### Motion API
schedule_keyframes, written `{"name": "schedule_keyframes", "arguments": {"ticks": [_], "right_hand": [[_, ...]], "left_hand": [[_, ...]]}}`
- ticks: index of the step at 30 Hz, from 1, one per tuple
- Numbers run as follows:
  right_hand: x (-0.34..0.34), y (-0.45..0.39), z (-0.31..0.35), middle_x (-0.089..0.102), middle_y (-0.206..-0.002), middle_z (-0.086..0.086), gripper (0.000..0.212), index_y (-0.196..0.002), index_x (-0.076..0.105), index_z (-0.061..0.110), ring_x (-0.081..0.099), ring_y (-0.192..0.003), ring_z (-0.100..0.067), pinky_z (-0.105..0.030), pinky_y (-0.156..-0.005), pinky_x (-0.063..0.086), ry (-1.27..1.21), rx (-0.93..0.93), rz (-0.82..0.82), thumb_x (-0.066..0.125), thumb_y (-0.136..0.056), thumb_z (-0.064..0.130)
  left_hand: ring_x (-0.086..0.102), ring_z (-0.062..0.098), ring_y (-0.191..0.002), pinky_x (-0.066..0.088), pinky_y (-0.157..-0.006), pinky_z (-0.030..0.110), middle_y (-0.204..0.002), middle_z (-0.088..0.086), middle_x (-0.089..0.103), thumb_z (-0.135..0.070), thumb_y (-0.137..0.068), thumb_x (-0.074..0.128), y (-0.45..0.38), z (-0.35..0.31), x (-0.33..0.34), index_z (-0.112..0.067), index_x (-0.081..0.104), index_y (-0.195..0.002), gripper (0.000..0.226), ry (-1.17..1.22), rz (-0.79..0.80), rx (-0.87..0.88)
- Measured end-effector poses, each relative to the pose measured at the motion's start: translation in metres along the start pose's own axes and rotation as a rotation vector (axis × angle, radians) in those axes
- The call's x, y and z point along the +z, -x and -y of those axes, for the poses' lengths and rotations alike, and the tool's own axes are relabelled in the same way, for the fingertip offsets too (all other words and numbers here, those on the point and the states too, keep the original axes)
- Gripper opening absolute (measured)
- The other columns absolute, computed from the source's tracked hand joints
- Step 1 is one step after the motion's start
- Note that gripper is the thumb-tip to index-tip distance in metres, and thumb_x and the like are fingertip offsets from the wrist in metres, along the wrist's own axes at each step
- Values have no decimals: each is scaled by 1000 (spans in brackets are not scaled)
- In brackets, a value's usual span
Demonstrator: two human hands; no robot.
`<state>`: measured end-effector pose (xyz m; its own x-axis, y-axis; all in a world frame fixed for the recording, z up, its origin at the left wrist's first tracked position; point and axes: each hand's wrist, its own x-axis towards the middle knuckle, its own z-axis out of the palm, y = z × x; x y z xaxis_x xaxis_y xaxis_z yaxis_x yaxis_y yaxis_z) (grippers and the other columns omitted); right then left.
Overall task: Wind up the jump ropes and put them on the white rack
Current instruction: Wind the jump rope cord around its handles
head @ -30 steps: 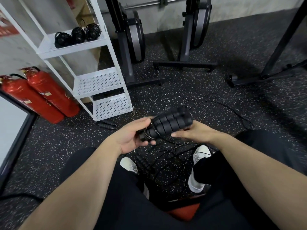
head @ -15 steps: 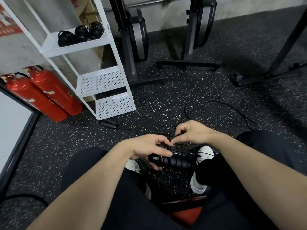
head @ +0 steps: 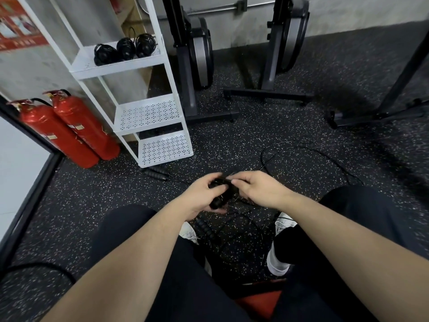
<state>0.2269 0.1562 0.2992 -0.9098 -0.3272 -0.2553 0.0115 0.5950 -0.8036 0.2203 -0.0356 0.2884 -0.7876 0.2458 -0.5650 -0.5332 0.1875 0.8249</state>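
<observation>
My left hand (head: 201, 194) grips the paired black handles of a jump rope (head: 222, 195) in front of my knees. My right hand (head: 257, 190) pinches that rope's thin black cord just above the handles. The loose cord (head: 308, 156) trails in a loop over the floor to the right. The white rack (head: 151, 117) stands at the left, and three wound black ropes (head: 125, 48) lie on its top shelf. Another rope's handles (head: 156, 173) lie on the floor by the rack's foot. One more handle (head: 207, 230) lies between my feet.
Two red fire extinguishers (head: 69, 131) lean left of the rack. Black exercise machines (head: 197, 54) and their floor bars (head: 267, 95) stand behind, with another frame (head: 376, 115) at the right. Tangled cord lies between my white shoes (head: 278, 263). A red stool edge (head: 257, 303) shows below.
The handles dropped from chest height to near my knees and turned more upright. My right hand went from under the handles to pinching the cord over them.
</observation>
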Motion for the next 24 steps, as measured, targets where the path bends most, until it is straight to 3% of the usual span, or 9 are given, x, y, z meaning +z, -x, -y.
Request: {"name": "schedule_keyframes", "arguments": {"ticks": [3, 7, 12, 15, 17, 20, 24], "right_hand": [[-1, -2, 6, 58, -69, 10, 16, -117, 61, 29, 49, -51, -1, -18, -47, 37, -47, 43, -45, 49, -106, 32], [-2, 2, 3, 48, -61, 7, 35, -97, 70, 22, 35, -44, -5, -22, -47, 31, -92, 79, 44, 43, -107, 41], [-12, 0, -9, 46, -56, 16, 31, -92, 71, 28, 32, -54, -10, -28, -52, 26, -256, 59, 46, 50, -102, 49], [-14, -1, -11, 43, -59, 11, 31, -87, 72, 31, 30, -58, -14, -33, -55, 23, -333, 2, 97, 57, -92, 58], [-15, 2, -10, 43, -59, 11, 29, -88, 73, 31, 33, -56, -12, -29, -55, 25, -349, -29, 125, 58, -89, 56], [-12, 8, -9, 54, -56, 19, 19, -90, 72, 26, 48, -53, 2, -13, -57, 36, -243, -61, 77, 58, -100, 36], [-6, 13, -6, 62, -69, 36, 16, -93, 68, 31, 56, -67, 16, -10, -68, 37, -98, -109, 37, 57, -103, 24]], "left_hand": [[75, 37, -94, 63, -73, 44, -126, 20, 65, -8, -102, 61, 3, -5, -6, -20, 49, -147, 49, 215, -35, 19], [71, 43, -101, 61, -70, 42, -128, 24, 65, -5, -99, 63, 8, -10, -15, -17, 53, -144, 48, 459, -59, 25], [73, 45, -94, 62, -68, 38, -118, 33, 69, -6, -95, 62, 27, -21, -24, -8, 53, -141, 46, 697, 77, 70], [73, 43, -93, 63, -68, 36, -118, 30, 70, -10, -95, 61, 36, -25, -24, -4, 50, -140, 47, 719, 137, 115], [73, 41, -94, 63, -69, 36, -118, 28, 71, -12, -99, 58, 41, -25, -26, -2, 48, -144, 47, 680, 162, 117], [72, 43, -99, 64, -78, 42, -122, 26, 70, -15, -96, 59, 45, -23, -28, -7, 54, -139, 45, 604, 238, 58], [69, 40, -107, 57, -91, 50, -126, 20, 69, -19, -97, 55, 44, -16, -32, -14, 61, -135, 39, 537, 320, -46]]}}
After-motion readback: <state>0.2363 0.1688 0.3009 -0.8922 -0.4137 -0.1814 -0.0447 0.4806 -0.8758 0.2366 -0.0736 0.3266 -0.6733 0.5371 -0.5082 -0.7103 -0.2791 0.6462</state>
